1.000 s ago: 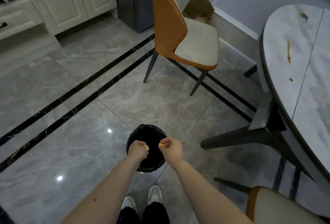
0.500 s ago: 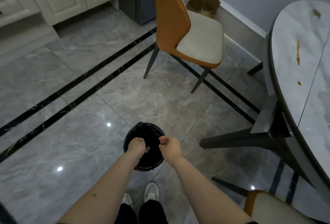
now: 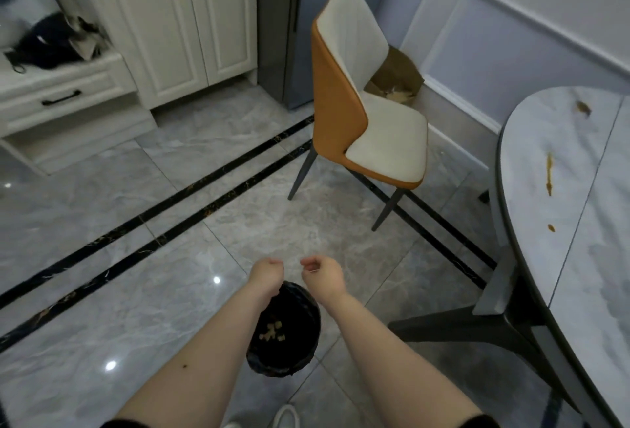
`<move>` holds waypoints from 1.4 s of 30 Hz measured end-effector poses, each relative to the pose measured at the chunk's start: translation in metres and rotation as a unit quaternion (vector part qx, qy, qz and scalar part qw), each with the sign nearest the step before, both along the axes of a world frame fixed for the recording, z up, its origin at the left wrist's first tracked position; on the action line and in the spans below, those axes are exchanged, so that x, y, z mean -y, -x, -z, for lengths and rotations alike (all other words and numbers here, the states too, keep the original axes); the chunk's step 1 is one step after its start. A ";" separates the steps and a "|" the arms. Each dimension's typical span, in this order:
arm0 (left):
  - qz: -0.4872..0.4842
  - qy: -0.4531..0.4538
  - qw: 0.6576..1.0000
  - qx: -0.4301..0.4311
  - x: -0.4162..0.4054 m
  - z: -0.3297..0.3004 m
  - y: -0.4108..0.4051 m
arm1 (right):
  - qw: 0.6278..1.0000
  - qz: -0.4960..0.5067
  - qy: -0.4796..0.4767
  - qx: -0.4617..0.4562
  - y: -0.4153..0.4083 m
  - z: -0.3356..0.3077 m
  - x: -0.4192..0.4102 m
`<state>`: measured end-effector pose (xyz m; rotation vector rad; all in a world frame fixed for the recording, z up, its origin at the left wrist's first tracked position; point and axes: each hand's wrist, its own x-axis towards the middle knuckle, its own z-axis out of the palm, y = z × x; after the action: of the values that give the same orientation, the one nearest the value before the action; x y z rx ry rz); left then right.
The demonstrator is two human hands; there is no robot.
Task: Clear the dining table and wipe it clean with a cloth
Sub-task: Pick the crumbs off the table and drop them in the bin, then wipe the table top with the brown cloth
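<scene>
Step in hand: clearing, it seems near its end; food scraps (image 3: 271,330) lie in the black-lined bin (image 3: 283,361) on the floor.
Left hand (image 3: 264,272): above the bin's far rim, fingers loosely curled, holding nothing I can see.
Right hand (image 3: 322,274): beside it, apart, also loosely curled and holding nothing.
Table (image 3: 531,223): at the right, well apart from the hands; brown streak (image 3: 549,173) and spots on its top.
Cloth: not in view.
Next move: I judge it calls for finding a cloth, then wiping the stains.
</scene>
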<state>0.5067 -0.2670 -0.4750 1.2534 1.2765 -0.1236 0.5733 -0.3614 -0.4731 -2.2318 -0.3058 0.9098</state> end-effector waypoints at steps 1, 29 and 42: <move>-0.002 -0.002 1.000 0.004 -0.005 -0.007 -0.003 | 1.000 -0.002 -0.005 0.009 -0.002 -0.007 -0.006; -0.083 -0.198 0.975 0.063 -0.379 -0.161 0.098 | 0.975 -0.149 -0.142 0.082 0.086 -0.168 -0.386; -0.062 -0.211 0.972 0.086 -0.543 -0.178 0.016 | 0.967 -0.139 -0.159 0.143 -0.006 -0.191 -0.556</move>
<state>0.4905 0.2761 -0.2965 1.5023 1.2626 0.3589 0.5797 0.1950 -0.2825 -2.0444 -0.8553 0.6188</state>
